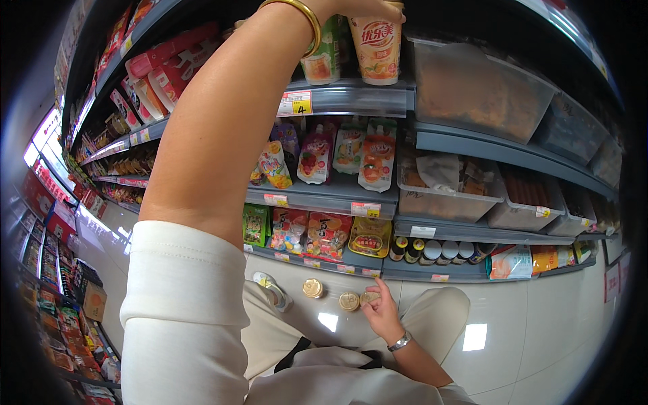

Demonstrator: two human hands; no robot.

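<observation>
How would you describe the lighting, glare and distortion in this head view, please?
Head view: the grey metal shelf rails bow strongly toward the dark rim; ceiling lights glare as bright patches on the glossy pale floor tiles; the raised left hand is cut off at the top edge.
</observation>
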